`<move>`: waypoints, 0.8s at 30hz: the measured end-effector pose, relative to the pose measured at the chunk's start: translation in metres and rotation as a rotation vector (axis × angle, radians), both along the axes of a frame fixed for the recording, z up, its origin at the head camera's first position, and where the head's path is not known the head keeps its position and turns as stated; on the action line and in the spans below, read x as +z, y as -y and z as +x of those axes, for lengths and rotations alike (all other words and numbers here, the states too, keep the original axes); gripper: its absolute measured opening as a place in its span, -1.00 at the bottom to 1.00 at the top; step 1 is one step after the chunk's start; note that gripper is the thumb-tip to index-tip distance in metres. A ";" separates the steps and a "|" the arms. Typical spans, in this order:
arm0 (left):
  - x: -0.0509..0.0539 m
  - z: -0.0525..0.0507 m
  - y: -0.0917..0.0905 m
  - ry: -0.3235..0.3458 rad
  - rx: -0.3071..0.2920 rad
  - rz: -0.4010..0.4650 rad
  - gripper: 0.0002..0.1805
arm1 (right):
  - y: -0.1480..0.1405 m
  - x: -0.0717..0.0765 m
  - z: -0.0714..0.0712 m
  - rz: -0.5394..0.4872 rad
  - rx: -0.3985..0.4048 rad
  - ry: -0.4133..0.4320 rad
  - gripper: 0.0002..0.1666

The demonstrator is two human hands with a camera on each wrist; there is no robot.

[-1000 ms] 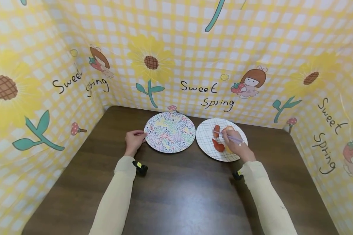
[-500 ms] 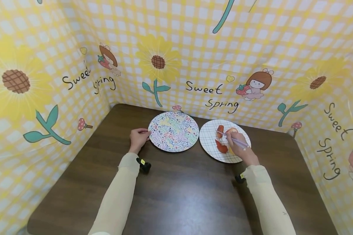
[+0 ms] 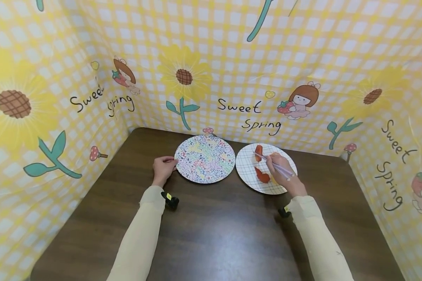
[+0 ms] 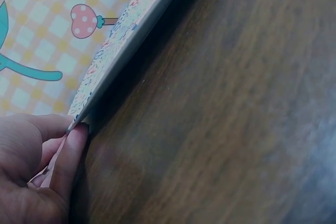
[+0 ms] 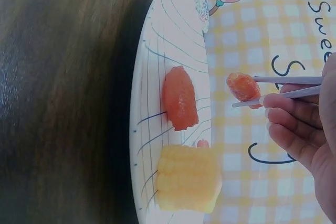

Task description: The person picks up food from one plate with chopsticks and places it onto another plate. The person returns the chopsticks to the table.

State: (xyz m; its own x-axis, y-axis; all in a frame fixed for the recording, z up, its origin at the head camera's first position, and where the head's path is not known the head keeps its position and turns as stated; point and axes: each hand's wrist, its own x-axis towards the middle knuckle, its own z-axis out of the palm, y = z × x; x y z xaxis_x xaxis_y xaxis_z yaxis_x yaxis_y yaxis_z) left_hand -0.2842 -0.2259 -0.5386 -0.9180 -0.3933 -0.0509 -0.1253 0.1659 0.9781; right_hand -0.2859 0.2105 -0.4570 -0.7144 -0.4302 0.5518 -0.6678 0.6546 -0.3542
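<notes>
Nearest, two pale sleeves (image 3: 135, 238) reach over the brown table (image 3: 204, 230). Beyond them, the left hand (image 3: 163, 170) pinches the left rim of the speckled plate (image 3: 205, 160) between thumb and fingers. The right hand (image 5: 310, 129) curls round chopsticks (image 5: 289, 80) whose tips hold a reddish piece (image 5: 240, 86) just ahead of its fingers, well apart from the left hand. Near the right hand, a second red piece (image 5: 180, 98) and a corn chunk (image 5: 189, 178) lie on the checked plate (image 3: 246, 164). Farther back hangs yellow-checked cloth (image 3: 225, 50).
</notes>
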 end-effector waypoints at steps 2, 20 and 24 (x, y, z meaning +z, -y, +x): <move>-0.001 0.000 0.000 -0.004 0.000 0.002 -0.68 | 0.001 0.001 0.001 0.012 0.004 -0.016 -0.62; 0.000 0.001 -0.001 0.009 -0.001 -0.020 -0.68 | -0.005 -0.002 -0.004 0.166 0.013 -0.107 -0.67; 0.001 0.001 0.000 0.014 0.001 -0.032 -0.68 | -0.016 -0.007 -0.010 0.061 0.040 0.050 -0.68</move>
